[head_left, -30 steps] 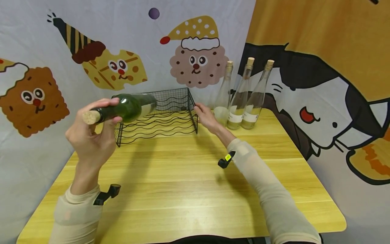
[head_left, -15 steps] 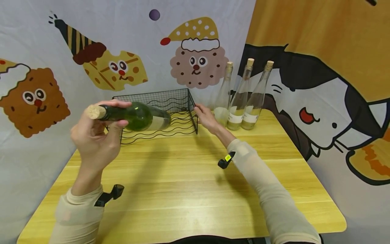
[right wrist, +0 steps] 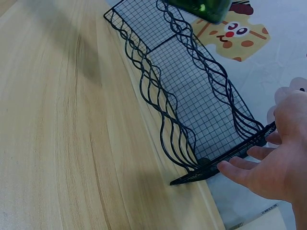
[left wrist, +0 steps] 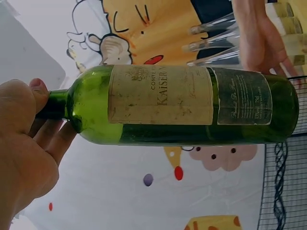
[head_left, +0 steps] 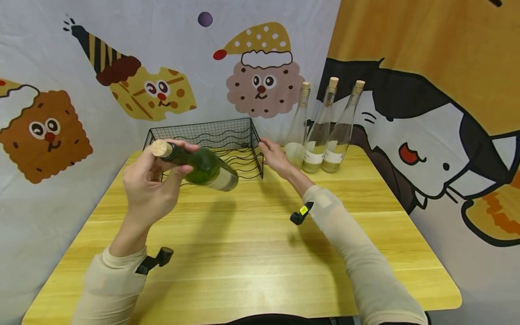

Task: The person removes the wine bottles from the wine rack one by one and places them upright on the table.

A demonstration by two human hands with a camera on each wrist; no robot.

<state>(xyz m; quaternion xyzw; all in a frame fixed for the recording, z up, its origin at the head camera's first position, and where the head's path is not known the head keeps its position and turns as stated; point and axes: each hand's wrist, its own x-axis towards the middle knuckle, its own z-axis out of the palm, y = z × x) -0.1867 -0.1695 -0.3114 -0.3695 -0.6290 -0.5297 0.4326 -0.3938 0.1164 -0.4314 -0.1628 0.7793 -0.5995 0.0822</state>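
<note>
By its neck my left hand (head_left: 150, 194) grips a green wine bottle (head_left: 203, 167) with a cork in its mouth. The bottle hangs tilted in the air, cork end toward me and base toward the black wire wine rack (head_left: 257, 143). Its paper label (left wrist: 160, 95) faces the left wrist camera. Behind the bottle, the rack stands at the back of the table, partly hidden in the head view. At the rack's right end, my right hand (head_left: 278, 158) touches the side panel (right wrist: 216, 165) with fingers extended; part of this hand is out of the right wrist view.
Several clear surfaces of wood show on the table (head_left: 243, 253). Three corked clear bottles (head_left: 317, 144) stand upright right of the rack, near my right hand. A printed cloth wall (head_left: 170, 27) rises right behind the rack.
My left hand has moved right and slightly down with the wine bottle, whose base now points more toward the rack's right front. The right hand and the rack have stayed put.
</note>
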